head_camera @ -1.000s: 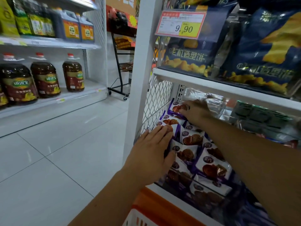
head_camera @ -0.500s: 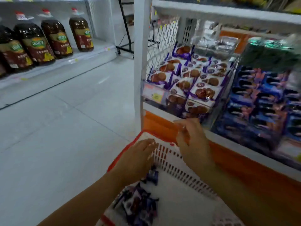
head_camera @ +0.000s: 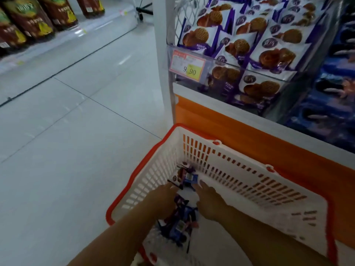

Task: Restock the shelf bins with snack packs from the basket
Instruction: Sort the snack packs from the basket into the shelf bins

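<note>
Bottles (head_camera: 28, 22): dark, with green and yellow labels, in a row on a low shelf at far left.
Floor (head_camera: 67, 131): pale tiles with dark joints.
Left hand (head_camera: 163, 200): inside the basket, fingers spread and pointing forward, touching the pile; whether it grips a pack cannot be told.
Snack packs (head_camera: 180, 225): a small purple and blue pile on the basket bottom, between the two hands.
Basket (head_camera: 240, 167): white slotted walls, red rim, standing on the floor against the orange shelf base.
Right hand (head_camera: 209, 202): inside the basket, fingers loosely extended, fingertips at a blue pack (head_camera: 190, 178); not closed round it.
Price tag (head_camera: 189, 66): reads 9.90, clipped to the bin front.
Shelf bin (head_camera: 249, 73): clear-fronted, filled with white and purple waffle packs (head_camera: 276, 52).
</note>
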Action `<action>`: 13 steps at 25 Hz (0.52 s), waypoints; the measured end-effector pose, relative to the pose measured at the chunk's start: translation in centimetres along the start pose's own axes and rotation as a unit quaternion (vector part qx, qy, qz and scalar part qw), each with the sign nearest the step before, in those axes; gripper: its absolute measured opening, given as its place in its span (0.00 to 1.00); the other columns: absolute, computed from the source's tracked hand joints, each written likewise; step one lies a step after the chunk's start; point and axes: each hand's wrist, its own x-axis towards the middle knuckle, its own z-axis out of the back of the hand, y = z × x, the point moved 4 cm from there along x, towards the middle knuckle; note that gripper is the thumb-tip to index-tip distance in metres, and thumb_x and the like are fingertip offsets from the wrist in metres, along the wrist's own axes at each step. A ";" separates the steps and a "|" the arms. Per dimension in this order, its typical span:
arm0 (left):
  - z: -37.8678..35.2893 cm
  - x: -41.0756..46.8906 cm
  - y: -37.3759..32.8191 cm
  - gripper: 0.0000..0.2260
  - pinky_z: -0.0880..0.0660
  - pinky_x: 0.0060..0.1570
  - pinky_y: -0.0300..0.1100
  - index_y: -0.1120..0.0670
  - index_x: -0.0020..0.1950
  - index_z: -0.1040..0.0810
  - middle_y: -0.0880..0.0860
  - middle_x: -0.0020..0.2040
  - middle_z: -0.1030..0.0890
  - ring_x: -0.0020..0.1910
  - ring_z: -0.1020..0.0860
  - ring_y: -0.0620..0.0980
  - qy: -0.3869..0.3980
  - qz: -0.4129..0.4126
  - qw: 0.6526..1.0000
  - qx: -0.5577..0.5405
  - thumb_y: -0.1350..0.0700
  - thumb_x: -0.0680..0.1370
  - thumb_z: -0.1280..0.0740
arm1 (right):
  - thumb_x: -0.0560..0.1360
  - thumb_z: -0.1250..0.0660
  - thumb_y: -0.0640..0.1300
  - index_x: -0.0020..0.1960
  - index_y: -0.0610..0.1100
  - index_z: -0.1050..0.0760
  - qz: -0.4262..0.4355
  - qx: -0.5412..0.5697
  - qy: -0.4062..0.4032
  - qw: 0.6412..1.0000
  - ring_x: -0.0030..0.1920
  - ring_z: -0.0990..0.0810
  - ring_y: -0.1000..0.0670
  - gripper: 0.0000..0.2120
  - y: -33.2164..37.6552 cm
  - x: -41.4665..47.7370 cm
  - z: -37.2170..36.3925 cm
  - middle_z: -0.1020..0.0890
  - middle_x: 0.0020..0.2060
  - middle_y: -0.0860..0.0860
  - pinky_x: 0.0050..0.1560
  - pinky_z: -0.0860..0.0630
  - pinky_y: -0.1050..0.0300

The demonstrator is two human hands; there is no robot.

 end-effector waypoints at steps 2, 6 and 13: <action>-0.6 0.8 0.7 0.27 0.42 0.74 0.48 0.51 0.79 0.45 0.54 0.79 0.45 0.77 0.43 0.55 0.026 0.014 1.000 0.009 0.53 0.82 0.40 | 0.78 0.39 0.42 0.79 0.53 0.57 0.019 -0.043 -0.028 0.999 0.76 0.47 0.41 0.37 0.5 2.8 0.2 0.57 0.79 0.48 0.74 0.41 0.46; -1.6 1.5 1.9 0.28 0.37 0.70 0.47 0.50 0.78 0.42 0.54 0.76 0.40 0.73 0.37 0.55 0.041 0.029 0.999 -0.011 0.49 0.80 0.38 | 0.75 0.35 0.44 0.79 0.50 0.52 0.026 -0.134 -0.066 0.988 0.77 0.51 0.39 0.38 0.1 5.0 -0.8 0.48 0.77 0.44 0.76 0.53 0.41; -0.1 0.3 -0.1 0.24 0.37 0.69 0.42 0.52 0.76 0.38 0.54 0.75 0.36 0.72 0.36 0.53 0.019 0.030 0.996 -0.082 0.54 0.81 0.38 | 0.75 0.31 0.47 0.69 0.50 0.31 0.018 0.080 -0.059 0.995 0.57 0.26 0.46 0.23 -0.9 0.3 -1.1 0.25 0.59 0.45 0.55 0.26 0.57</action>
